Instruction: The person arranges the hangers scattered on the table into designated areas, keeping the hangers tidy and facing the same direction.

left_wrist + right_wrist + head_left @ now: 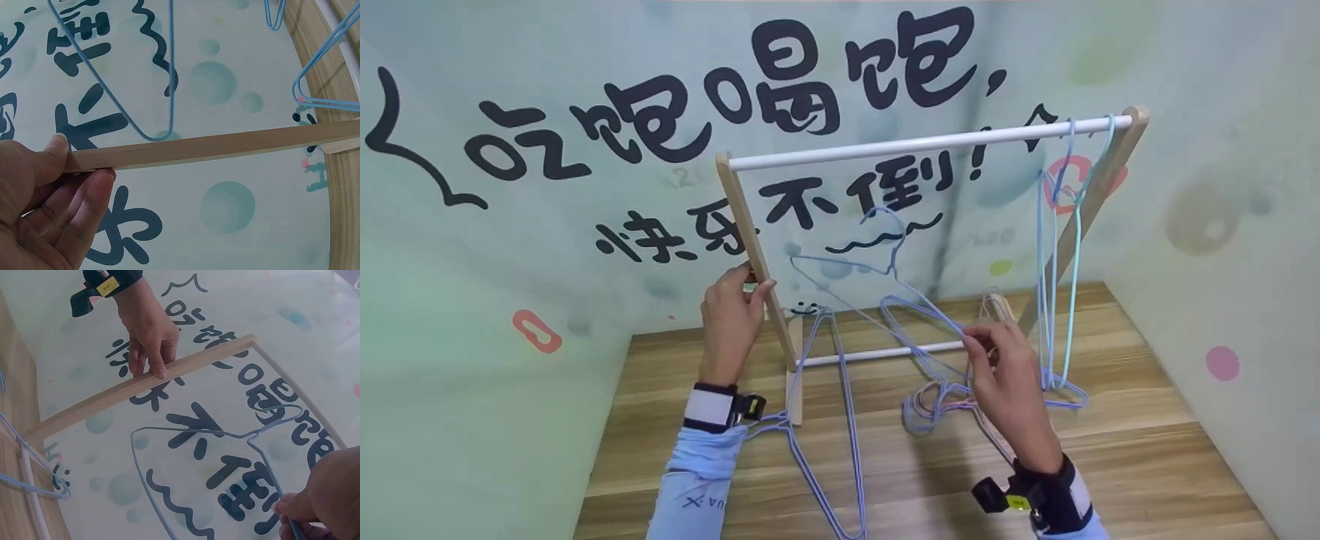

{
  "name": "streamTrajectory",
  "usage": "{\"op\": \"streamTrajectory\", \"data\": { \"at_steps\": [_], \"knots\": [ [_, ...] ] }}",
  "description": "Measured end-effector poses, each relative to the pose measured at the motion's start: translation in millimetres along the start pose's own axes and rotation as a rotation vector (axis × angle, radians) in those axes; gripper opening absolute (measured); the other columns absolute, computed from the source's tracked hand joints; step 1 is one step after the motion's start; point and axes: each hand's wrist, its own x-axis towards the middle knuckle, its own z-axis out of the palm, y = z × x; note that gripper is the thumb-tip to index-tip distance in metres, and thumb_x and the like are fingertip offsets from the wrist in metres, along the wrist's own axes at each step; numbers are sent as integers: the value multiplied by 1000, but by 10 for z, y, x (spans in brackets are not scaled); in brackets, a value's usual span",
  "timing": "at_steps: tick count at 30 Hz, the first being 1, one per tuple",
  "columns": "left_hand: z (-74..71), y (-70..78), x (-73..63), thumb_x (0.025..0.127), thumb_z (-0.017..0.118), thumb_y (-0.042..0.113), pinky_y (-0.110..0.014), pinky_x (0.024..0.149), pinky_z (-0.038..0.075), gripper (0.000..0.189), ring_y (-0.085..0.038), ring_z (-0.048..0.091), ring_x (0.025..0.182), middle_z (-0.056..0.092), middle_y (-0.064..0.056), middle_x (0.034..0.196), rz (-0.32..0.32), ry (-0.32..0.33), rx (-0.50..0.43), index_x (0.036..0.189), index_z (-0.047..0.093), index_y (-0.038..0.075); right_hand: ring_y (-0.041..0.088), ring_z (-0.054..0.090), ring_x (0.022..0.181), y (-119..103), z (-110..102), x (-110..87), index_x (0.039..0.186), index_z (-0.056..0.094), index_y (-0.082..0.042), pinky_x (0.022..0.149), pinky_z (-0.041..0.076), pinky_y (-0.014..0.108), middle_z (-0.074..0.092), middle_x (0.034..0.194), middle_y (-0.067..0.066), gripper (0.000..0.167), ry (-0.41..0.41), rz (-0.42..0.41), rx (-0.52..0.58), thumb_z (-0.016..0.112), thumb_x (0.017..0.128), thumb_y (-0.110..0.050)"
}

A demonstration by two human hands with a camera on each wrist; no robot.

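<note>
My left hand point(733, 319) grips the left wooden post point(742, 217) of a rack, thumb on one side and fingers on the other. In my right hand point(1012, 390), thumb and fingers pinch a blue wire hanger point(194, 431) near one shoulder end. The hanger is raised inside the rack frame, its hook below the white top rail point(930, 140) and apart from it. At the rail's right end hang a purple-blue hanger point(1061, 176) and a light teal hanger point(1078, 225).
Blue hangers point(851, 420) stand near the left post's foot. A tangle of blue and pink hangers point(919, 420) lies on the wooden table point(1155, 465) below my right hand. A white lower bar point(877, 353) joins the posts. Behind the rack rises a printed wall point(472, 300).
</note>
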Motion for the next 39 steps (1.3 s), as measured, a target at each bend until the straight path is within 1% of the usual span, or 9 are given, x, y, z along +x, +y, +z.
{"op": "streamTrajectory", "data": {
  "at_steps": [8,11,16,25,34,39],
  "knots": [
    [4,-9,-10,95,74,18,-45,70,59,22,-27,73,76,71,-15,102,10,24,-14,107,71,0,16,53,73,0,-160,112,98,69,4,63,41,18,61,87,8,7,53,-16,-10,68,93,8],
    [9,-12,-7,95,74,18,-44,69,59,23,-27,73,76,70,-15,102,11,21,-14,108,70,-1,17,54,72,13,-227,158,98,69,5,63,41,16,62,87,10,7,78,-16,-24,68,92,9],
    [4,-2,-4,96,73,20,-41,69,59,26,-26,73,78,70,-15,104,-7,6,-9,112,70,-1,14,54,73,50,-347,239,98,69,7,62,42,15,62,87,12,8,106,12,-46,68,91,12],
    [0,22,0,97,72,20,-42,71,59,28,-26,73,80,70,-16,104,-9,-1,4,115,69,-1,11,52,77,143,-509,316,97,69,8,66,41,15,62,88,15,5,169,16,-48,67,92,10],
    [1,-3,1,98,70,24,-46,76,58,29,-27,74,81,70,-16,104,13,-1,10,113,69,-1,9,51,79,245,-614,382,99,68,10,68,39,16,62,89,18,6,210,26,-66,65,94,11],
    [-7,-6,5,99,68,26,-47,77,58,30,-28,74,82,70,-16,103,12,-11,7,112,69,-1,8,52,80,286,-641,406,101,69,11,69,40,16,61,90,18,7,227,46,-68,65,95,9]
  ]
}}
